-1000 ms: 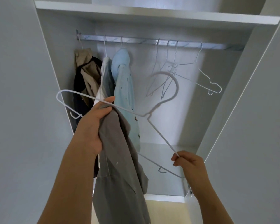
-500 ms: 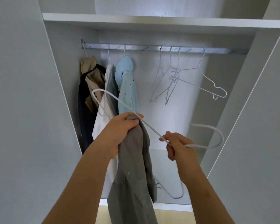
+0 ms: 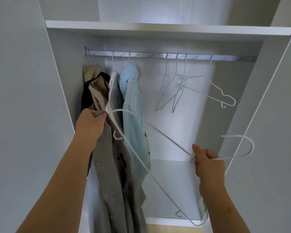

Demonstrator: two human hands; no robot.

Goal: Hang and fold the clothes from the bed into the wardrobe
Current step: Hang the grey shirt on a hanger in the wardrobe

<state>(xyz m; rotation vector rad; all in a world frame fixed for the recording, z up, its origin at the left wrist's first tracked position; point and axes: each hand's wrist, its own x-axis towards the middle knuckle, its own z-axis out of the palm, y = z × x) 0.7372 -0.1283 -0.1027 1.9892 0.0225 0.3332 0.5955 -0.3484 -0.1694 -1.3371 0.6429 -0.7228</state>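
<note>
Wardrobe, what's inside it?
On the rail hang a beige garment, a white garment, a blue garment and four empty hangers. A dark garment peeks from behind the beige one. The grey shirt in the left hand hides most lower parts.

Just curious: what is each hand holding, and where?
Left hand grips the grey garment by its top; right hand holds the white hanger at its neck.

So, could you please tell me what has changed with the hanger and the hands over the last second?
The right hand let go of the shoulder end of the white wire hanger and gripped its neck. The hanger swung round: the hook now points right, with one shoulder tip beside the left hand. The left hand still grips the top of the grey shirt. The hung clothes and spare hangers on the rail are unchanged.
</note>
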